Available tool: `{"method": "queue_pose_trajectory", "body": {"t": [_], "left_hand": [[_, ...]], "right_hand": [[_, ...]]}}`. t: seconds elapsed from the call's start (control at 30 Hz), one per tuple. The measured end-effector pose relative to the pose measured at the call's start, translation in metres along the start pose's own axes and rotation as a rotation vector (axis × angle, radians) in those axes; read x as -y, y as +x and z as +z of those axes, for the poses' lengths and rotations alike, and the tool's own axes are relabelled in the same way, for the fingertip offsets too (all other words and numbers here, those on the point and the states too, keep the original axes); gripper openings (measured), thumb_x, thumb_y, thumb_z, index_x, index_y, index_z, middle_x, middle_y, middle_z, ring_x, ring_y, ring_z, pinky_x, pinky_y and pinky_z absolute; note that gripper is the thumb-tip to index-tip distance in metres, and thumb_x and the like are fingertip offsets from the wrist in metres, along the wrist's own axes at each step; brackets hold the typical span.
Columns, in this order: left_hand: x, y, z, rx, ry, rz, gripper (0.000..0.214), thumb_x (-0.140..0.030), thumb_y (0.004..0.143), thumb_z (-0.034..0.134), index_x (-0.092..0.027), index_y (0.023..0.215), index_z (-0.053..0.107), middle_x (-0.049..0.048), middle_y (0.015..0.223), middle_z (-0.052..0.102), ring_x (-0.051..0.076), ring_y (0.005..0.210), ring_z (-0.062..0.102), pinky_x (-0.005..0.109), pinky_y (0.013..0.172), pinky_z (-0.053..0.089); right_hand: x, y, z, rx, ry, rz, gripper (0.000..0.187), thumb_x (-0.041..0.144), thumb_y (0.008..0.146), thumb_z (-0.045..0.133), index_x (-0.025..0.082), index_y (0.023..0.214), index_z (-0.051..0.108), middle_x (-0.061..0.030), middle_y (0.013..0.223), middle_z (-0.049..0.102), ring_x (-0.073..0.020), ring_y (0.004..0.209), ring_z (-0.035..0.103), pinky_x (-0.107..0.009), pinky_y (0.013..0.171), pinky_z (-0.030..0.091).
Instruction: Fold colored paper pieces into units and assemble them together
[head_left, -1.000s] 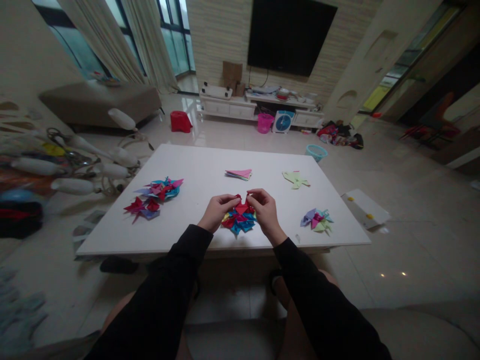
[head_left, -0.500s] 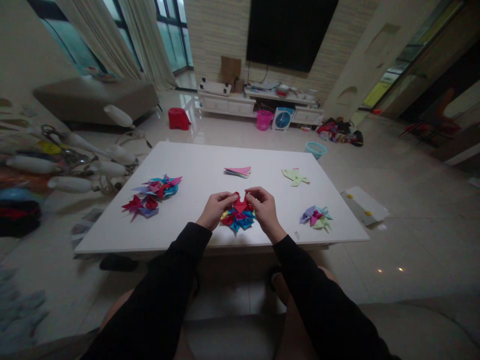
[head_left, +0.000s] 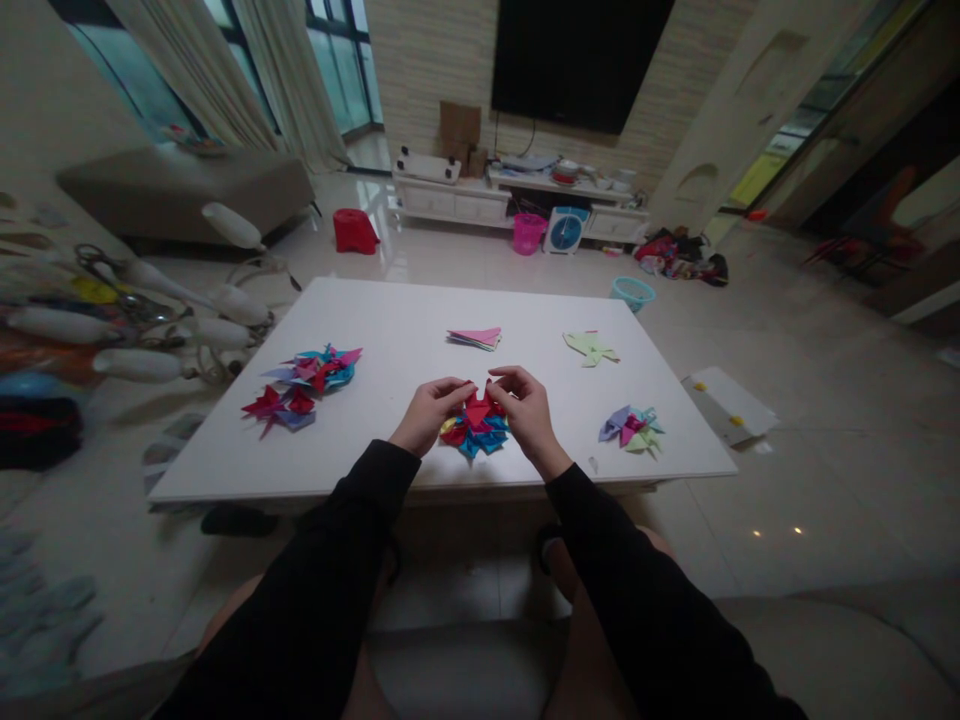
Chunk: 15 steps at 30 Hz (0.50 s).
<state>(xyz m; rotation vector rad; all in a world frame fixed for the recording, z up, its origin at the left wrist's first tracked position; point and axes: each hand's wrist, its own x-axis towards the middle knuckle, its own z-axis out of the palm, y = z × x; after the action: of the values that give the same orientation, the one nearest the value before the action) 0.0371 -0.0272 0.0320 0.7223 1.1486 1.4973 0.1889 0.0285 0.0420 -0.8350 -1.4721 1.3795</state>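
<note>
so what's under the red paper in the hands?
Around the lower edge of the red paper, a pile of folded papers shows, blue and yellow among them, on the white table. Whatever sits directly beneath the red paper is covered.

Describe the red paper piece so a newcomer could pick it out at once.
On the white rectangular table, midway along the near edge, the bare left hand and right hand flank a multicoloured pile of folded paper. The red folded paper piece there has two prongs and, unlike its neighbours, is pinched by both hands.
</note>
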Motion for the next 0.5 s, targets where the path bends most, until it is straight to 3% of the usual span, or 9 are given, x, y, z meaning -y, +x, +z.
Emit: {"method": "queue_pose_trajectory", "body": {"t": [0.2,0.5], "left_hand": [[0.0016,0.0023,-0.002,-0.015,-0.017,0.029,0.038,-0.043,0.055,0.095,-0.016,0.071,0.075,0.0036,0.074,0.069,0.016,0.07,0.061,0.029,0.068,0.048],[0.0056,0.0051,-0.0043,-0.044,0.013,0.008,0.028,-0.035,0.058,0.089,-0.015,0.067,0.073,0.001,0.068,0.064,0.012,0.066,0.056,0.025,0.066,0.044]], "right_hand": [[-0.0041,-0.0004,-0.0008,0.047,0.011,0.036,0.032,0.032,0.068,0.076,0.021,0.097,0.068,0.0014,0.076,0.067,-0.0153,0.072,0.061,-0.028,0.066,0.048],[-0.0089,0.0001,-0.0034,0.054,-0.091,-0.032,0.027,0.028,0.073,0.072,0.021,0.098,0.068,0.0014,0.079,0.066,-0.0149,0.074,0.061,-0.028,0.068,0.048]]}}
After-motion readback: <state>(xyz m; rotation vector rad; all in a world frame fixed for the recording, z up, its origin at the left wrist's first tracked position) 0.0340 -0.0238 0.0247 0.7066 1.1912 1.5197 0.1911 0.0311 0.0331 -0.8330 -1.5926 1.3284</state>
